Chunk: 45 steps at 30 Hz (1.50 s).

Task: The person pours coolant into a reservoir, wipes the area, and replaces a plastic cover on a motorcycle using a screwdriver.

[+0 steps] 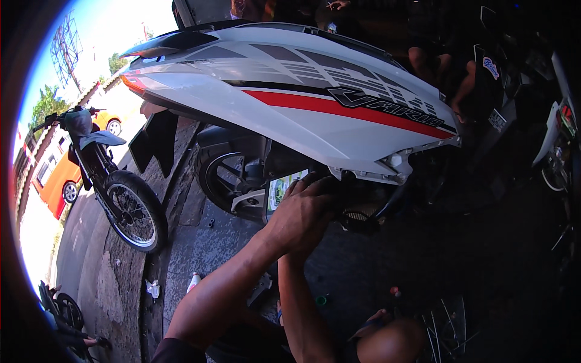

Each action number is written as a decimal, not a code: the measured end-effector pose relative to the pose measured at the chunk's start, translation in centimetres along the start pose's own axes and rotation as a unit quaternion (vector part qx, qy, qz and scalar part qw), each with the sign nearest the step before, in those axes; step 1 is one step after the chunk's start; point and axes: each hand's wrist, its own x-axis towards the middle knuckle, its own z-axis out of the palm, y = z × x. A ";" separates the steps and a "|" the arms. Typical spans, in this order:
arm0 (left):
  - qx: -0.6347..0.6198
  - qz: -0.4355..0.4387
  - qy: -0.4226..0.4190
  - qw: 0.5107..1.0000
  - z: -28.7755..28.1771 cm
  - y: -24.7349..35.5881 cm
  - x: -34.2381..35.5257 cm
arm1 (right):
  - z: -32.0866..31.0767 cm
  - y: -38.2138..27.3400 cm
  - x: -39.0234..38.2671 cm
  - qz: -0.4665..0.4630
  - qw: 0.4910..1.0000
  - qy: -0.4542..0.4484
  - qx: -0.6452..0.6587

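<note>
Both hands reach under the white scooter (315, 115), low by its back wheel (233, 181). The left hand (299, 215) lies on top, fingers curled together. The right hand (290, 254) is hidden under it, so I cannot tell about its fingers. The part they work on is too dark to see.

A hand could slip, because the spot is tight and dark. A green-and-white sticker (279, 189) sits just left of the hands. A small white bottle with a red cap (193, 281) lies on the ground.

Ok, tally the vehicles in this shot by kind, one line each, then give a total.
Scooter, white with red stripe, the one both hands reach under: 1
Dirt-style motorcycle parked at left: 1
Orange and yellow cars on the street: 2
Total: 4
</note>
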 end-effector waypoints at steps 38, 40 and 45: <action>0.018 -0.001 0.013 1.000 0.3 0.4 0.0 | -0.9 -0.1 0.7 -0.016 1.000 -0.020 -0.011; 0.016 -0.001 0.010 1.000 0.3 0.3 -0.1 | -0.9 -0.3 0.6 -0.017 1.000 -0.023 -0.011; -0.006 0.027 0.013 1.000 0.7 -0.4 -0.1 | -1.2 -0.1 1.2 -0.017 0.999 -0.028 -0.023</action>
